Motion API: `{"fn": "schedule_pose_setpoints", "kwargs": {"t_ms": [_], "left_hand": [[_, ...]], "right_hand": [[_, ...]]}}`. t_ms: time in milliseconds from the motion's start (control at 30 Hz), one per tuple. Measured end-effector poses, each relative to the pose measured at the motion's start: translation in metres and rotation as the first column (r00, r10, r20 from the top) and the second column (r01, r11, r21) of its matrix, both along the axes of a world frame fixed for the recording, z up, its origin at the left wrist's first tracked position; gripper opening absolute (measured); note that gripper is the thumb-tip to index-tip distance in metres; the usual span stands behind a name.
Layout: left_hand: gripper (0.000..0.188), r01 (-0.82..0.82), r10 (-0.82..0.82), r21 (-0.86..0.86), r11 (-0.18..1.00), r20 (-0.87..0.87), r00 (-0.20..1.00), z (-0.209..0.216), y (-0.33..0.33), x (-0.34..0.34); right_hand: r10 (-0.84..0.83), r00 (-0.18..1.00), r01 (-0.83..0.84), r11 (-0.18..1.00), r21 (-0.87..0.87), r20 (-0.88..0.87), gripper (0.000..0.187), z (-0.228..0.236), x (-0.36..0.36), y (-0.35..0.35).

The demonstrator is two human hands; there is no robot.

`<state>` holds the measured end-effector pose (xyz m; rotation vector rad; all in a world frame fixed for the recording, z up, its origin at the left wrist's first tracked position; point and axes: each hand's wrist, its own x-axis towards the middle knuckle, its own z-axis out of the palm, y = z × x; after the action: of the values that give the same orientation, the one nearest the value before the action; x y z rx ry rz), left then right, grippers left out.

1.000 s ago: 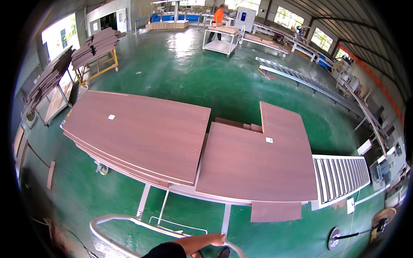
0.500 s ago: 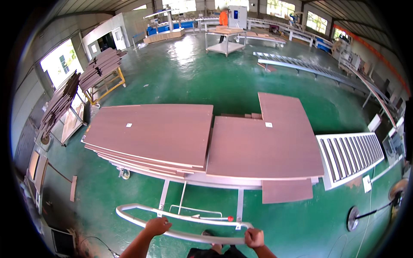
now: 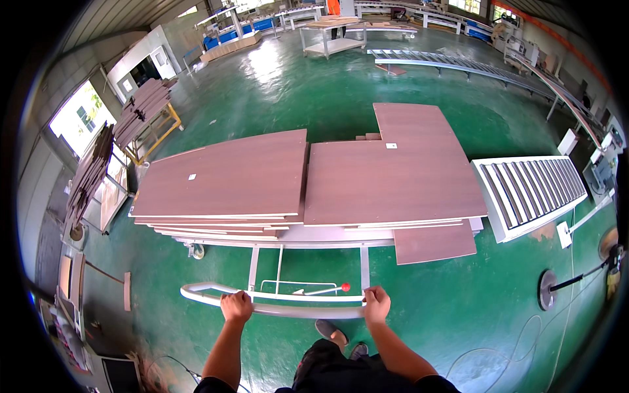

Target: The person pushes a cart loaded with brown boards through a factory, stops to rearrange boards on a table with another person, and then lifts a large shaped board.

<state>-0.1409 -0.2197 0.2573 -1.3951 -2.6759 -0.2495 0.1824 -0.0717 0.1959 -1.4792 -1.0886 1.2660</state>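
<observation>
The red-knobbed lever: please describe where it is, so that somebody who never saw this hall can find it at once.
Find the long cart loaded with brown wood panels on the green floor. At its near end, both hands, left hand and right hand, grip a grey handle bar. Just beyond that bar lies the lever, thin and pale, the only part with a red ball tip.

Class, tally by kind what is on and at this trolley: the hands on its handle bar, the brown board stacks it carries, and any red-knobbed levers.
Hands on the handle bar: 2, left hand and right hand
Brown board stacks: 2, left stack and right stack
Red-knobbed lever: 1
Total: 5
</observation>
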Motion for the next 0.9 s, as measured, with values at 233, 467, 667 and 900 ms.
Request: {"fn": "schedule_pose_setpoints", "kwargs": {"t_ms": [233,467,667,900], "left_hand": [[0.018,0.034,-0.031,0.086,0.996,-0.042,0.999,-0.01,-0.014,-0.004],[0.017,0.061,-0.057,0.158,0.985,-0.032,0.998,-0.006,-0.006,-0.001],[0.017,0.071,-0.073,0.141,0.987,0.011,0.997,-0.001,0.01,-0.001],[0.017,0.153,-0.15,0.208,0.966,-0.029,0.988,-0.003,0.039,-0.004]], "right_hand": [[-0.018,0.998,0.006,0.986,0.164,0.068,0.013,-0.007,0.001,-0.013],[-0.038,0.996,0.053,0.982,0.18,-0.085,0.012,-0.006,0.005,-0.009],[-0.043,0.988,0.069,0.981,0.181,-0.148,0.014,0.009,0.002,0.012],[-0.07,0.981,0.115,0.962,0.246,-0.183,0.015,0.007,-0.001,0.056]]}}
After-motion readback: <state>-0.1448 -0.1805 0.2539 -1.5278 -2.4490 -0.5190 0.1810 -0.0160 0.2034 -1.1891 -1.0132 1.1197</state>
